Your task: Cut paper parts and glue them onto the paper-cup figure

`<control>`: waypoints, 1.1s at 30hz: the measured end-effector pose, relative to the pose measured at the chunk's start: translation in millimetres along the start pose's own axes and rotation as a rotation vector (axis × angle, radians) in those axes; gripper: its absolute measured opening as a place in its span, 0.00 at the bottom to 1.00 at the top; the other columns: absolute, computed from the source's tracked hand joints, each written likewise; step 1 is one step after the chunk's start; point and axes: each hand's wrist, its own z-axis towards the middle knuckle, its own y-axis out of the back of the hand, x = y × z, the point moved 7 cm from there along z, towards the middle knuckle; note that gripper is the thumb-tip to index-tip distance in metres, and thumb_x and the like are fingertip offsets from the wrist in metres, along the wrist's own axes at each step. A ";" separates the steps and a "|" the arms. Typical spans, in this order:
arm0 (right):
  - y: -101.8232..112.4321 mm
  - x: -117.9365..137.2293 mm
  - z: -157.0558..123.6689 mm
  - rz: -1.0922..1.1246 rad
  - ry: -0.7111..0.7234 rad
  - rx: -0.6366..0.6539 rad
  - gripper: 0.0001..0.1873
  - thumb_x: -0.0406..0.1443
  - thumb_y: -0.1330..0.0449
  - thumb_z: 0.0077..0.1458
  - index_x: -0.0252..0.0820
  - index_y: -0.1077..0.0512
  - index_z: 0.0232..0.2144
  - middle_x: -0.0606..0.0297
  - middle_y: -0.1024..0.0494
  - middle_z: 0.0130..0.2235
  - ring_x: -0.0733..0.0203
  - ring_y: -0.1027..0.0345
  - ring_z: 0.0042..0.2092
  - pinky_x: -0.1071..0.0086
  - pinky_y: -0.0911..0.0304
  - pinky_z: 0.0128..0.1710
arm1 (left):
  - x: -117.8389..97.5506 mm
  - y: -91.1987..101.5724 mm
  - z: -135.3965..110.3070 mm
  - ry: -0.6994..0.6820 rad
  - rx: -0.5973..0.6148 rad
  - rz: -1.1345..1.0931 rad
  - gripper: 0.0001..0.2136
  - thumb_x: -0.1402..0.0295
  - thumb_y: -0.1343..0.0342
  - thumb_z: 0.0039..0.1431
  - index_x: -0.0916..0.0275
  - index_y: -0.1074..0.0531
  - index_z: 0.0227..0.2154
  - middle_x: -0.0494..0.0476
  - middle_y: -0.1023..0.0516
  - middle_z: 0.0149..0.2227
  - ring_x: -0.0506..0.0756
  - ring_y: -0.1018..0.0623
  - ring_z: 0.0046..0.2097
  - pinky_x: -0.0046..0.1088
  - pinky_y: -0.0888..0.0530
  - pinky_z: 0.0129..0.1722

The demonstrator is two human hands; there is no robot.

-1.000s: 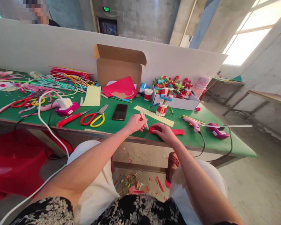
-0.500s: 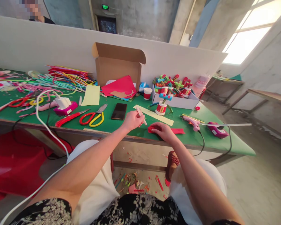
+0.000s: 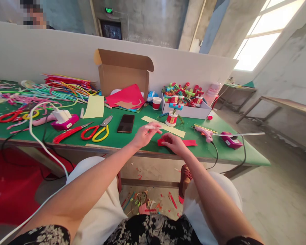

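Note:
My left hand [image 3: 144, 135] is closed around a slim, whitish pen-like tube [image 3: 150, 127], which lies nearly level and is slightly blurred. Close by, my right hand [image 3: 173, 143] pinches a small curled red paper piece [image 3: 160, 142] at the table's front edge. A flat red paper strip [image 3: 190, 143] pokes out past the right hand. Behind both hands stands a figure made from a red-and-white paper cup [image 3: 171, 119], with a blue head and spring-like arms. It is beside a long pale yellow paper strip [image 3: 177, 131].
Left of my hands lie a black phone [image 3: 125, 123], scissors [image 3: 95, 133] and a red-handled knife [image 3: 69, 134]. A pink glue gun [image 3: 204, 133] with its cord is on the right. Similar figures fill a white box [image 3: 187, 111]; an open cardboard box [image 3: 123, 76] stands behind.
My left hand has lifted slightly, and the tube has swung from pointing down at the red piece to nearly level. My right hand stays on the red piece. The view has shifted a little.

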 end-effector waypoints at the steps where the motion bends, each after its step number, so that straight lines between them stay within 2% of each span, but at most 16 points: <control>1: -0.3 -2.0 0.2 0.031 -0.009 -0.007 0.14 0.38 0.38 0.49 0.41 0.31 0.40 0.67 0.23 0.31 0.62 0.29 0.33 0.66 0.33 0.37 | 0.2 -6.5 -2.8 -0.032 0.025 0.081 0.11 0.61 0.52 0.65 0.61 0.28 0.40 0.56 0.19 0.37 0.52 0.22 0.43 0.29 0.29 0.48; 4: -1.8 -5.0 0.3 0.108 -0.026 -0.016 0.18 0.35 0.38 0.47 0.43 0.35 0.42 0.66 0.22 0.35 0.61 0.27 0.36 0.65 0.32 0.40 | 5.3 -21.2 -10.8 -0.092 0.059 0.302 0.10 0.64 0.53 0.66 0.58 0.27 0.42 0.53 0.18 0.37 0.53 0.24 0.44 0.31 0.33 0.50; 9: -1.4 0.3 -2.0 0.125 -0.022 -0.031 0.23 0.33 0.38 0.47 0.44 0.37 0.47 0.66 0.22 0.36 0.62 0.27 0.34 0.64 0.31 0.40 | 12.0 -32.5 -19.0 -0.129 0.092 0.555 0.10 0.66 0.53 0.66 0.56 0.27 0.44 0.54 0.21 0.39 0.54 0.26 0.44 0.33 0.36 0.49; 13: -1.4 5.1 -3.8 0.103 -0.013 -0.031 0.24 0.31 0.40 0.48 0.44 0.36 0.49 0.66 0.22 0.36 0.62 0.27 0.34 0.63 0.31 0.41 | 12.7 -36.9 -22.1 -0.130 0.133 0.656 0.12 0.66 0.54 0.66 0.55 0.28 0.47 0.54 0.23 0.38 0.54 0.27 0.44 0.33 0.38 0.47; 17: -1.0 6.1 -4.8 0.077 -0.003 -0.030 0.27 0.29 0.42 0.48 0.43 0.35 0.52 0.66 0.22 0.36 0.62 0.28 0.35 0.63 0.31 0.42 | 11.5 -37.9 -22.1 -0.135 0.120 0.726 0.13 0.66 0.54 0.66 0.55 0.27 0.47 0.54 0.25 0.33 0.54 0.27 0.41 0.33 0.38 0.44; 21: 1.4 12.9 -6.0 0.098 0.062 0.068 0.29 0.29 0.43 0.50 0.42 0.36 0.56 0.62 0.22 0.40 0.59 0.27 0.40 0.62 0.31 0.46 | 9.8 -39.3 -21.9 -0.151 0.133 0.778 0.14 0.66 0.55 0.66 0.55 0.27 0.49 0.54 0.26 0.32 0.54 0.28 0.38 0.32 0.39 0.42; 25: 11.6 24.5 -2.3 -0.038 0.166 0.089 0.29 0.22 0.49 0.48 0.44 0.29 0.52 0.59 0.23 0.49 0.58 0.29 0.49 0.61 0.35 0.51 | 7.5 -41.1 -27.2 -0.180 0.186 0.784 0.15 0.66 0.55 0.66 0.54 0.27 0.50 0.54 0.24 0.30 0.55 0.28 0.37 0.33 0.40 0.39; 29: 8.5 34.6 7.5 -0.155 0.202 0.170 0.25 0.21 0.47 0.47 0.42 0.25 0.45 0.60 0.21 0.43 0.58 0.28 0.45 0.64 0.34 0.46 | 5.3 -40.6 -32.8 -0.188 0.208 0.771 0.15 0.67 0.56 0.67 0.56 0.27 0.50 0.55 0.24 0.29 0.55 0.29 0.36 0.33 0.40 0.38; 33: 5.8 48.8 14.4 -0.258 0.242 0.225 0.17 0.24 0.45 0.53 0.41 0.24 0.42 0.60 0.21 0.41 0.57 0.28 0.44 0.66 0.35 0.44 | 2.9 -40.2 -28.1 -0.170 0.223 0.743 0.15 0.69 0.55 0.67 0.54 0.27 0.49 0.54 0.24 0.30 0.55 0.29 0.35 0.33 0.40 0.37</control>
